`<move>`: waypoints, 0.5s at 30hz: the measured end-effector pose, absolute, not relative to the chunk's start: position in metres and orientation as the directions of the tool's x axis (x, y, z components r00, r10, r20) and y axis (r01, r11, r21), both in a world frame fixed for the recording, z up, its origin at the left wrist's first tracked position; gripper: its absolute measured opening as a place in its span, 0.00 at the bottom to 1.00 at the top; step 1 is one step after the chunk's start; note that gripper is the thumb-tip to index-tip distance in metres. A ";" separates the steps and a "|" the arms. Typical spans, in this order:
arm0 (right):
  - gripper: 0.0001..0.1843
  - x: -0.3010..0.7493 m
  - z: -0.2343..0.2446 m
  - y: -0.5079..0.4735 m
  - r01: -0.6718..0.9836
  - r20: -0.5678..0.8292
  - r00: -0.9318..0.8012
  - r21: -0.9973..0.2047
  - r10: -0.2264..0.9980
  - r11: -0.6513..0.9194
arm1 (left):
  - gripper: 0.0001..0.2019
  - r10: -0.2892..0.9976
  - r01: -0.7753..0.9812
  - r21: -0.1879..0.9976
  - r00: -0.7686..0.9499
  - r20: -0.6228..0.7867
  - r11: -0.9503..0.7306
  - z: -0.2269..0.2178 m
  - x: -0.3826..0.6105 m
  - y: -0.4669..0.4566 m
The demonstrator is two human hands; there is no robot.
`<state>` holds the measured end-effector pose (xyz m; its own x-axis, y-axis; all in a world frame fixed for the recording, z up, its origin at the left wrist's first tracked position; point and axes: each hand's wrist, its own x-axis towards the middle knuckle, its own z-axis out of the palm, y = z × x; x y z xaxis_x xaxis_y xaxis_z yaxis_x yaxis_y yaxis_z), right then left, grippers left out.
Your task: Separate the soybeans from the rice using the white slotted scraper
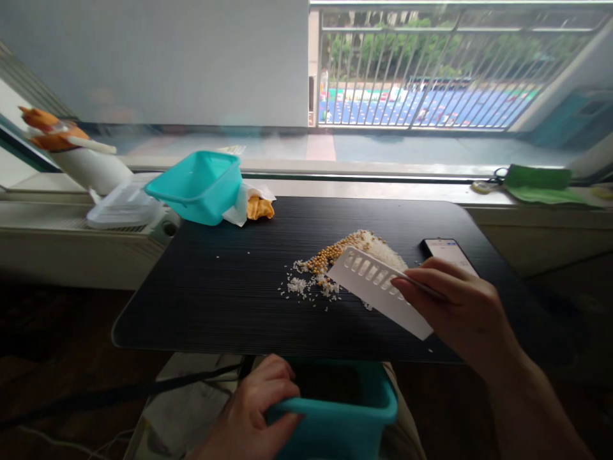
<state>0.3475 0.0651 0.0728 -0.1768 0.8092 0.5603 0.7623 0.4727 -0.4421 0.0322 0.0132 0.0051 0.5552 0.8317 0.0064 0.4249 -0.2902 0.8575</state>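
Beside a bright sill (345, 188) with a railing (407, 76) beyond the glass, a dark table (205, 294) bears a heap of rice (385, 251) and beans (332, 253), loose grains scattered at its near left. A teal box (204, 191) stands at the far left corner; a phone (453, 253) lies right of the heap. The right hand (462, 310), closed in a pinch, grips a white slotted card (368, 291), tilted at the heap's near side. The left hand (263, 399) curls closed over the rim of a teal bin (335, 412) below the table's near edge.
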 end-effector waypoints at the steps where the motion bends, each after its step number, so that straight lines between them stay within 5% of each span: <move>1: 0.04 0.346 0.072 0.067 0.760 0.558 -0.177 -0.446 0.811 0.473 | 0.10 0.830 0.426 0.856 0.558 0.007 -0.294 0.005 0.033 0.014; 15: 0.04 0.348 0.078 0.058 0.713 0.504 -0.204 -0.511 0.839 0.480 | 0.09 0.824 0.465 0.842 0.564 -0.046 -0.272 0.006 0.032 0.014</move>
